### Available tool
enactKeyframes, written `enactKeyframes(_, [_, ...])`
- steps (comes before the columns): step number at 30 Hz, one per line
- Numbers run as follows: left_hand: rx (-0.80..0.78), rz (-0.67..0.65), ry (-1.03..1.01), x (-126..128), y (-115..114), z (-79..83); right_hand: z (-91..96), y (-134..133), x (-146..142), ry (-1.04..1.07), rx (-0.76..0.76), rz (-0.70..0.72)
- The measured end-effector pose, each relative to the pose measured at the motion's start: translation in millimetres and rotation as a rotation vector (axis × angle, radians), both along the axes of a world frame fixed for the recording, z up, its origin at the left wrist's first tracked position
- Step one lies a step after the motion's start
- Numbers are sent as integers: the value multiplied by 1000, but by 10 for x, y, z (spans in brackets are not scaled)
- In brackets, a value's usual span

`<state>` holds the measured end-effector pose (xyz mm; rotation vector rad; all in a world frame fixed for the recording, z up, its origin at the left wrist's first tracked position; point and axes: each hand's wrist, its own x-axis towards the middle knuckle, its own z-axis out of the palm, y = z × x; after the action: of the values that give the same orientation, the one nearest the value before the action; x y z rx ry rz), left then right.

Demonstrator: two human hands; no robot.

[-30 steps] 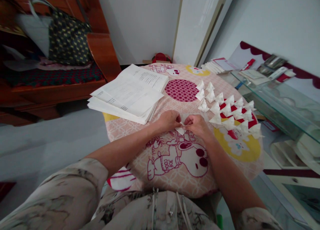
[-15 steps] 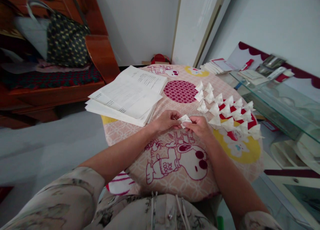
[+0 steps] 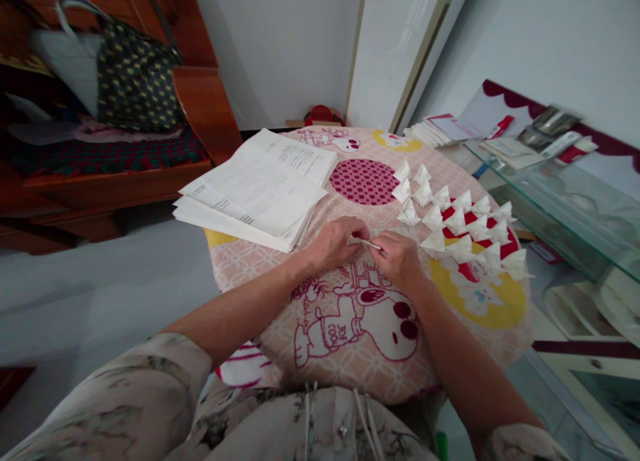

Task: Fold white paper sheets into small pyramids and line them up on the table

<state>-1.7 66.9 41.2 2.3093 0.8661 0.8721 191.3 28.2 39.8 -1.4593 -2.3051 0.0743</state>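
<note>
My left hand [image 3: 336, 241] and my right hand [image 3: 399, 257] meet over the middle of a round table covered with a pink cartoon-print cloth [image 3: 350, 314]. Both pinch a small folded white paper piece [image 3: 369, 245], seen edge-on as a thin strip between the fingertips. Fingers of both hands are closed on it. Just right of my right hand lie several folded white paper triangles [image 3: 457, 224] in rows on the cloth.
A thick stack of printed sheets [image 3: 255, 191] lies on the table's far left. A glass-topped counter [image 3: 565, 194] with booklets and small items stands to the right. A wooden bench with a dark patterned bag [image 3: 133, 74] is at the left.
The folded paper, held flat and open-faced half a second ago, is now turned edge-on and pressed between both hands' fingertips. The hands stayed in about the same spot.
</note>
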Motion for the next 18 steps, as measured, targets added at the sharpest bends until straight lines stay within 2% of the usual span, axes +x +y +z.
enactKeyframes(3, [69,-49,61,-27,-38,8,-5,-53,-68,-211,35,61])
enactKeyframes(7, [141,-121,248,-92,-84,-27,0,-146,-136,-308,-25,153])
enactKeyframes(11, [193,-172,393,-170,-134,-37,11,-166,-70,-171,-151,222])
enactKeyframes(15, [193,-188,431,-210,-156,-13,7,-125,29,24,-232,273])
enactKeyframes(18, [196,-217,426,-213,-154,-20,-6,-99,57,64,-249,313])
